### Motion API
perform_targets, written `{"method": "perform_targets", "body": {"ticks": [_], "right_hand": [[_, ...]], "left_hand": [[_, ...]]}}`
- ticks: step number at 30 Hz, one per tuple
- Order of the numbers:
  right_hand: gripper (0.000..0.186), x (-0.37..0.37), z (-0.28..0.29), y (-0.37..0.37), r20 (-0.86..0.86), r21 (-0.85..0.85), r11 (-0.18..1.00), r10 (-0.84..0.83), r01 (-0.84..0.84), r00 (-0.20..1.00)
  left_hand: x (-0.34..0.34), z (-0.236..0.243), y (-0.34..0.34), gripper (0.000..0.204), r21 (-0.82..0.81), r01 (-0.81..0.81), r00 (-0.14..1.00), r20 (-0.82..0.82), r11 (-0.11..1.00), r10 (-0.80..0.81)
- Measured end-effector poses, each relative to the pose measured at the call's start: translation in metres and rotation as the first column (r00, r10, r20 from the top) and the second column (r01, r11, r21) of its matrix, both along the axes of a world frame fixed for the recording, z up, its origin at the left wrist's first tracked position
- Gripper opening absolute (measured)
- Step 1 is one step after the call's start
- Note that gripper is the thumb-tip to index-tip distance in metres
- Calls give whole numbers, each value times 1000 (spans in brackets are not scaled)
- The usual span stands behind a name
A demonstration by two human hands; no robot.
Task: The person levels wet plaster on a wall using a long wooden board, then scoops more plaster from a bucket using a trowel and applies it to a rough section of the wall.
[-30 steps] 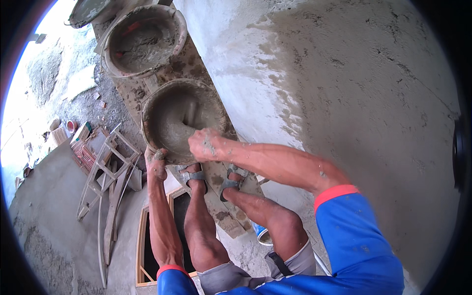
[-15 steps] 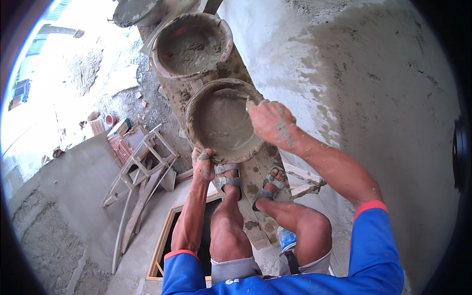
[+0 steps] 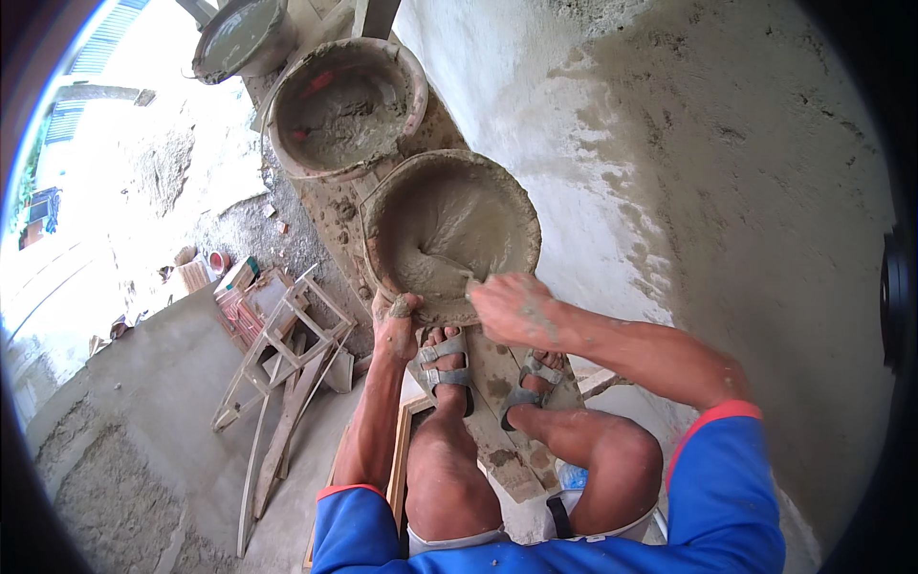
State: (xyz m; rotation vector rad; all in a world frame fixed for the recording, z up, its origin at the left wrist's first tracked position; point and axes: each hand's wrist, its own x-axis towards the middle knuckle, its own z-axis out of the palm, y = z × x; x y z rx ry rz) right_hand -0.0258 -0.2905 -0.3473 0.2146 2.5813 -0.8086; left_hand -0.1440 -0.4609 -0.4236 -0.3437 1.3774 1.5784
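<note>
Since earlier, right hand dropped to the pan rim, closed on a trowel; left hand grips the rim. Mortar half gone.

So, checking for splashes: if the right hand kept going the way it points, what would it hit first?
Probably the wet grey mortar inside the round mortar-caked pan; the right hand is already at its near rim.

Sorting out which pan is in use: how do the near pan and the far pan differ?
The near pan holds smooth wet mortar; the far pan holds lumpier, darker mix with reddish patches. The left hand grips the near pan's rim and the right hand reaches into it; nothing touches the far pan. Both are round, mortar-caked and sit on the same plank.
</note>
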Motion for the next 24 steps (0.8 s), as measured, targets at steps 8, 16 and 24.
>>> {"method": "perform_targets", "body": {"ticks": [8, 16, 24], "right_hand": [[21, -24, 49, 54, -44, 470, 881, -35, 52, 998], [20, -75, -14, 22, 371, 512, 807, 101, -294, 923], [23, -70, -3, 40, 505, 77, 901, 334, -427, 796]], "left_hand": [[-5, -12, -7, 49, 9, 91, 975, -205, 996, -87], [5, -33, 1, 56, -34, -74, 902, -430, 997, 52], [12, -44, 7, 59, 149, -221, 912, -318, 964, 259]]}}
